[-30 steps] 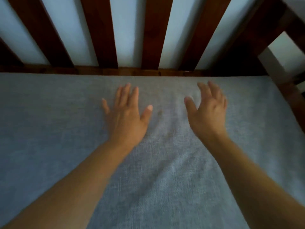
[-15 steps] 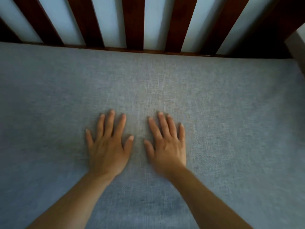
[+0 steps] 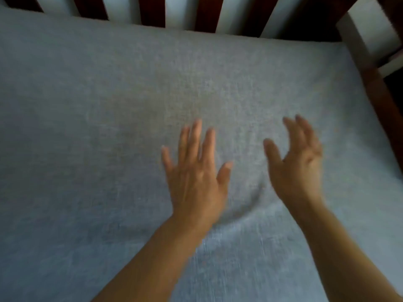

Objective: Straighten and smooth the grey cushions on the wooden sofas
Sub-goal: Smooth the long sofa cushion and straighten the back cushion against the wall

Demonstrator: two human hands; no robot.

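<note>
now the fingers [image 3: 197,138] of the left hand [image 3: 195,182] are straight and a little spread, palm down, lying flat against the grey cushion [image 3: 109,105]; they hold nothing, only rest on the cloth. the right hand [image 3: 298,168] is turned partly on its edge, thumb out to the left, its fingers [image 3: 305,129] loosely extended and slightly bent, blurred with motion; it grips nothing, and whether its fingertips touch the fabric cannot be told. both hands are unclenched.

between and below the two hands a shallow curved crease [image 3: 246,210] runs in the cloth, from near the left wrist toward the right one. the cushion fills almost the whole view, lying on the seat of the wooden sofa, its far edge against the dark backrest slats [image 3: 209,14] and its right edge beside the wooden side rail [image 3: 383,101]. pale wall shows between the slats.

compared with half a second ago, the hands are further apart and sit more to the right of the cushion; the right hand, then flat beside the left, has lifted and tilted, and the crease was not there when both palms lay flat. the left stays flat on the cloth.
</note>
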